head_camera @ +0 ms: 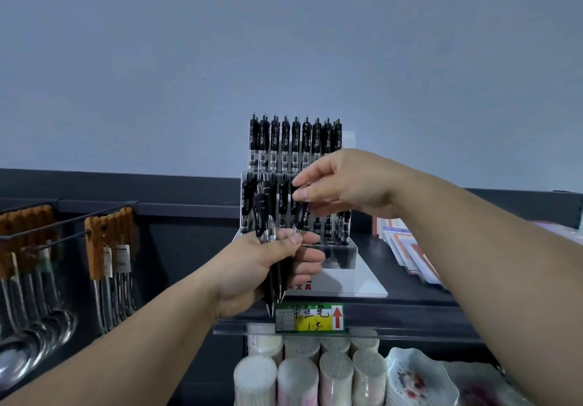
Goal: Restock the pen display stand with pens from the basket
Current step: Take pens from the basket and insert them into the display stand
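A clear tiered pen display stand (342,258) sits on a dark shelf, its back row full of upright black pens (295,142). My left hand (268,268) grips a bundle of black pens (268,216) in front of the stand, tips pointing down. My right hand (344,184) pinches the top of a single black pen (301,214) with thumb and forefinger, just above the left hand and in front of the stand's middle row. No basket is in view.
A price label (310,318) with a red arrow is fixed to the shelf edge. Ladles with wooden handles (110,247) hang on hooks at left. Card packs (410,251) lie right of the stand. Toothpick tubs (315,371) and a flowered dish (416,377) sit below.
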